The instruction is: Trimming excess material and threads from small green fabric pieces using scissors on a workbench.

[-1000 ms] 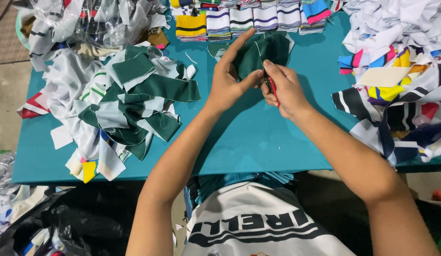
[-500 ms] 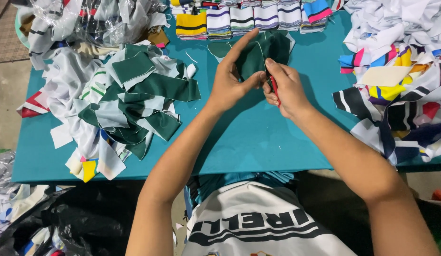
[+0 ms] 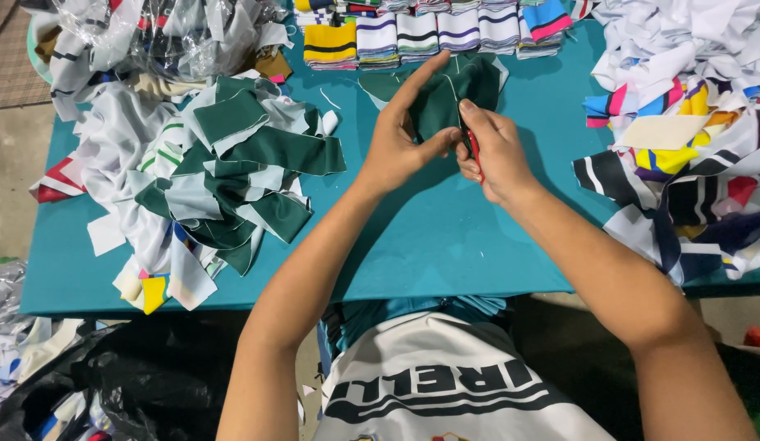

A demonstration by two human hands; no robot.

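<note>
Both hands work a dark green cloth piece over the teal counter.

The left hand [image 3: 400,143] pinches the green cloth [image 3: 445,98], thumb under and forefinger stretched along its edge, lifting it just above the counter [image 3: 445,245]. The right hand [image 3: 494,151] is curled shut round a small red-handled tool [image 3: 475,151] pressed to the cloth. A green-and-white scrap heap [image 3: 225,163] lies to the left, striped folded pieces [image 3: 421,33] behind, mixed scraps [image 3: 690,163] to the right.

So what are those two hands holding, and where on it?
Left hand pinches the green cloth at its lower edge; right hand holds a small red tool against it.
</note>
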